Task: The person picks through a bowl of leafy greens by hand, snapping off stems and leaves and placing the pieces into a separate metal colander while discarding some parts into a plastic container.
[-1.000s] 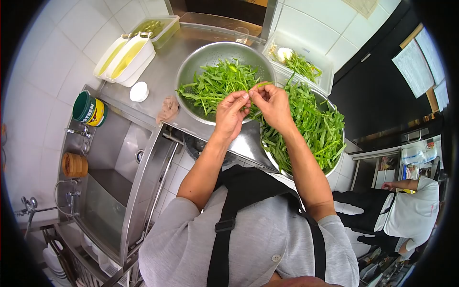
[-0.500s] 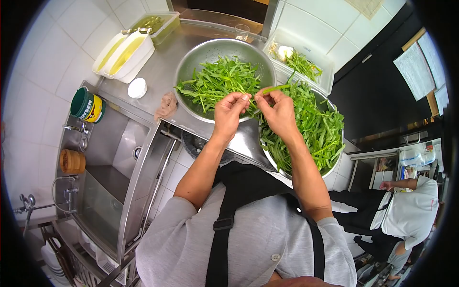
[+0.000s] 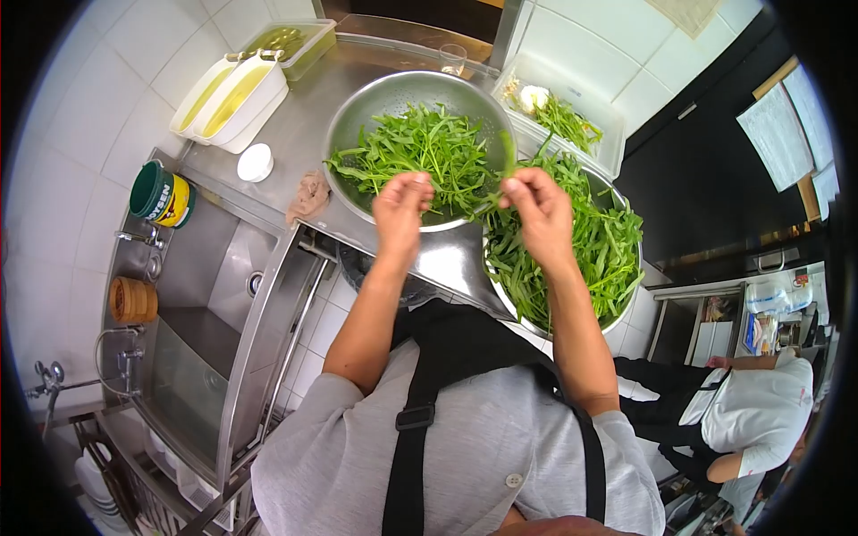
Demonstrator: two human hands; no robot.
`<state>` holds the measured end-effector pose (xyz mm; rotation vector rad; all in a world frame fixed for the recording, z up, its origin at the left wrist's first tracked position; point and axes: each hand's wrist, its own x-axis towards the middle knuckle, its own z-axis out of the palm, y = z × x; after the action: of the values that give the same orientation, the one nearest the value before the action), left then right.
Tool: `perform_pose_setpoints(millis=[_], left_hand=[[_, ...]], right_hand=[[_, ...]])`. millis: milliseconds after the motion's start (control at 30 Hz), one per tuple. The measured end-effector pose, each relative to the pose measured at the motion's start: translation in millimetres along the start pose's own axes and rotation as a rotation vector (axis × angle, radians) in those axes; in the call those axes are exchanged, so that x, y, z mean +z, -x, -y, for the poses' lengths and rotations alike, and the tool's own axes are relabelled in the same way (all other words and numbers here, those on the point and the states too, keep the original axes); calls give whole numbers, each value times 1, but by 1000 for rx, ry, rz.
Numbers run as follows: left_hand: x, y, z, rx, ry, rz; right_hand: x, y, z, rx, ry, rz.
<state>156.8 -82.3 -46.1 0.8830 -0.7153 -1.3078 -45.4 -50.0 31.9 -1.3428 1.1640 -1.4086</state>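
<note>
SURFACE stainless steel counter, white-tiled wall, steel sink at left | AROUND two round steel bowls of leafy greens; one clear plastic tub; two white oblong containers | HANDS right hand pinches thin green stem between both bowls; left hand fingertips bunched above the greens, perhaps on a scrap

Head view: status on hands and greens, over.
Left hand bunched over colander, hold unclear. Right hand pinches a green stem. Nothing blocking.

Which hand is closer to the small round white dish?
Left. The left hand hovers right of the small round white dish; the right hand, pinching a green stem, is farther right.
</note>
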Motion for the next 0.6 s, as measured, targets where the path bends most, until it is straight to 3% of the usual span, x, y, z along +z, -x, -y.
perform_pose_setpoints(millis=[100, 200, 400, 600], left_hand=[[-47, -27, -25, 108, -200, -110], [-60, -41, -48, 125, -407, -38], [-17, -36, -53, 161, -631, 172], [-11, -42, -36, 199, -722, 285]], right_hand=[[-14, 5, 51, -267, -5, -177], [-27, -6, 105, -508, -47, -307], [-23, -24, 102, -351, -69, -230], [-37, -20, 142, -873, 98, -546]])
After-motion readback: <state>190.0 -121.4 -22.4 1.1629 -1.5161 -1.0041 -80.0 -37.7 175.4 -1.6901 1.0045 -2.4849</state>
